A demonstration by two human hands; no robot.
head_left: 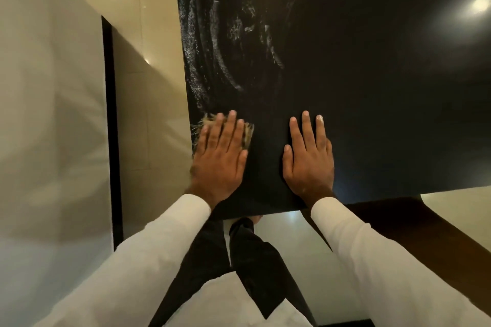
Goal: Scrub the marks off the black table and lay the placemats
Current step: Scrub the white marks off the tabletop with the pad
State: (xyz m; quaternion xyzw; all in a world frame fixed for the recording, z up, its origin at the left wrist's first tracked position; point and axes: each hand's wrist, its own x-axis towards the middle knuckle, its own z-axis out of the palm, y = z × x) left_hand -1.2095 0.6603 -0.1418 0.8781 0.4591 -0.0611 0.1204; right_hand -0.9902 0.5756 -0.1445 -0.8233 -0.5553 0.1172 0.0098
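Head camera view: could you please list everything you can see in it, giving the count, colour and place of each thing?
black table: one, glossy black, upper right.
marks: many, white smears, on the table's far left part.
scrubber: one, tan and fibrous, at the table's left edge near its near corner.
floor: cream tiles, left of and below the table.
trousers: one pair, black, bottom centre.
sleeves: two, white, bottom.
left hand: one, pressing flat on the scrubber.
right hand: one, flat on bare table, fingers straight, white residue on one tip.
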